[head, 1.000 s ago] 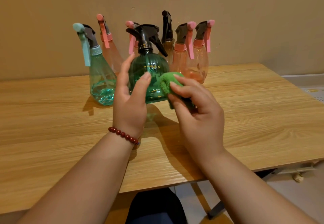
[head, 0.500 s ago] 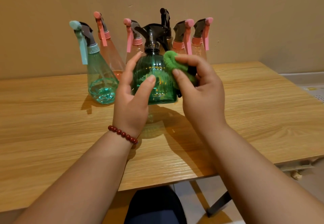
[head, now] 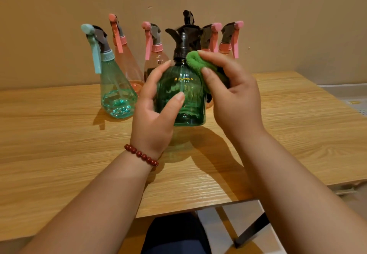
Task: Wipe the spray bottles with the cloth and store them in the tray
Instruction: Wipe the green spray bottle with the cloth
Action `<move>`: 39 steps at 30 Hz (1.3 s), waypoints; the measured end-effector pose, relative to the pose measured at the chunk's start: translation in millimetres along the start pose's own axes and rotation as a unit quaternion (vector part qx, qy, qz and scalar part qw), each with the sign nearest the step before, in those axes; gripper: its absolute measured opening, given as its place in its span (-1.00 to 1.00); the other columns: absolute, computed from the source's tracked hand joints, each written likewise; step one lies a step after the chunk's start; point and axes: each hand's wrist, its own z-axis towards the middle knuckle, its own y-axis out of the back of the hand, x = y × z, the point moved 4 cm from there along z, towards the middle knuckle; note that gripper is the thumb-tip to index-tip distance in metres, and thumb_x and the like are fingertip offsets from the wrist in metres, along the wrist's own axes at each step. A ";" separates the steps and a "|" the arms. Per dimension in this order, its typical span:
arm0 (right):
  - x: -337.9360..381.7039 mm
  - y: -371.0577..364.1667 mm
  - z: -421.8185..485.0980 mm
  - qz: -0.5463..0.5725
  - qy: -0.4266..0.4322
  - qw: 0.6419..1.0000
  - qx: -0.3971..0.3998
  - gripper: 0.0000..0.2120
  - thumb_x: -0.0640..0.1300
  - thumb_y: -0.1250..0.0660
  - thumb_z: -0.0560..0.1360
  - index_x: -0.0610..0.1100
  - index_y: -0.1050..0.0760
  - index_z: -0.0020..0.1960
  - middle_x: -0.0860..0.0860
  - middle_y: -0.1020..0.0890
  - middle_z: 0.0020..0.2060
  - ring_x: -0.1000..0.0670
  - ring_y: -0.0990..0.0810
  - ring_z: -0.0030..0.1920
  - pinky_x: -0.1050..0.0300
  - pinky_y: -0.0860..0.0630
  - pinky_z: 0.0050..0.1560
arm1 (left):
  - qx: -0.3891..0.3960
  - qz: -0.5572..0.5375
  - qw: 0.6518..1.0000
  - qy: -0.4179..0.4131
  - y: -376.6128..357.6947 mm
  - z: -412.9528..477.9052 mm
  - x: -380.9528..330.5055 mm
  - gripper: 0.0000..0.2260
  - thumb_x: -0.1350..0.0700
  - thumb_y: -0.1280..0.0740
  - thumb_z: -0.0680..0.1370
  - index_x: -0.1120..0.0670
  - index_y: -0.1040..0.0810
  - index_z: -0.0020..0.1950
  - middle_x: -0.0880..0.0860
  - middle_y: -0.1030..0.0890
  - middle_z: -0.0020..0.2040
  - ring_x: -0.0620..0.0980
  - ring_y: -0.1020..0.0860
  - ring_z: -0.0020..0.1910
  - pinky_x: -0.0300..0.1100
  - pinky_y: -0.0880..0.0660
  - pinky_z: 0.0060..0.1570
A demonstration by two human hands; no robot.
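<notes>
Green bottle (head: 181, 94) gripped by left hand (head: 154, 118); right hand (head: 236, 96) pinches cloth (head: 195, 61) against shoulder.

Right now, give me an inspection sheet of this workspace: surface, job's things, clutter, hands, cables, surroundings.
Surface: light wood-grain tabletop.
Job's things: dark green ribbed plastic spray bottle with black trigger, upright; fluffy green cloth against its shoulder; clear teal conical bottle and pink-trigger clear bottles behind; tray not seen.
Clutter: nothing seen.
Hands: left hand holds the green bottle's body; right hand pinches the cloth.
Cables: nothing seen.
Surroundings: plain tan wall behind.
</notes>
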 end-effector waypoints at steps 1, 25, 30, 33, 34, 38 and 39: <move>2.4 -0.8 3.5 -0.002 0.005 1.000 0.014 -0.75 -0.26 -0.29 0.56 -0.06 -0.58 0.19 0.06 -0.64 0.10 0.08 -0.58 0.19 -0.03 -0.53 0.22 | 0.000 0.000 1.000 -0.002 0.5 -0.2 0.1 -0.48 0.00 -0.28 0.49 0.08 -0.39 0.44 0.09 -0.49 0.38 0.01 -0.47 0.36 0.10 -0.45 0.33; -4.6 -2.3 -22.1 -0.031 -0.011 0.998 -0.049 -0.73 -0.24 -0.30 0.57 -0.05 -0.58 0.22 0.16 -0.61 0.14 0.19 -0.55 0.21 0.13 -0.52 0.23 | -0.035 -0.032 0.998 0.029 6.0 3.4 8.5 -0.54 -0.06 -0.28 0.49 -0.09 -0.40 0.40 0.10 -0.46 0.41 0.15 -0.43 0.39 0.29 -0.38 0.32; -13.4 -0.8 -11.9 0.032 -0.094 0.994 -0.045 -0.75 -0.11 -0.29 0.56 0.02 -0.59 0.21 0.09 -0.65 0.13 0.06 -0.58 0.21 -0.11 -0.55 0.19 | 0.007 -0.008 0.999 0.033 0.4 2.0 6.6 -0.51 -0.14 -0.23 0.52 -0.09 -0.30 0.44 0.09 -0.40 0.44 0.10 -0.39 0.43 0.24 -0.36 0.36; -7.3 3.3 -12.2 -0.005 -0.048 0.997 -0.060 -0.74 -0.18 -0.29 0.57 -0.04 -0.57 0.24 0.08 -0.64 0.15 0.09 -0.56 0.24 -0.05 -0.52 0.24 | 0.022 0.039 0.999 0.021 -1.8 0.6 4.9 -0.45 -0.19 -0.23 0.53 -0.07 -0.24 0.47 -0.03 -0.44 0.38 -0.11 -0.45 0.36 -0.08 -0.46 0.31; -5.8 4.4 -11.6 -0.015 -0.031 0.997 -0.066 -0.74 -0.20 -0.30 0.57 -0.05 -0.57 0.24 0.07 -0.64 0.15 0.09 -0.55 0.25 -0.04 -0.51 0.25 | 0.019 0.056 0.998 0.017 -0.9 1.5 4.5 -0.44 -0.21 -0.25 0.52 -0.08 -0.25 0.48 -0.04 -0.44 0.38 -0.14 -0.45 0.35 -0.11 -0.47 0.30; -1.6 5.5 -9.3 -0.083 0.042 0.993 -0.076 -0.74 -0.27 -0.31 0.55 -0.13 -0.59 0.22 0.04 -0.63 0.14 0.10 -0.56 0.23 0.09 -0.48 0.27 | 0.016 0.020 0.999 0.034 -1.0 3.7 1.6 -0.46 -0.01 -0.35 0.55 -0.06 -0.28 0.50 -0.10 -0.48 0.32 -0.25 -0.50 0.26 -0.22 -0.53 0.17; -1.1 3.9 -10.5 -0.096 0.057 0.992 -0.066 -0.74 -0.29 -0.32 0.54 -0.16 -0.59 0.22 0.01 -0.64 0.14 0.09 -0.56 0.22 0.11 -0.48 0.27 | 0.022 0.004 0.999 0.041 -2.1 3.1 1.3 -0.44 0.04 -0.36 0.55 -0.04 -0.26 0.52 -0.09 -0.47 0.33 -0.25 -0.49 0.27 -0.22 -0.51 0.20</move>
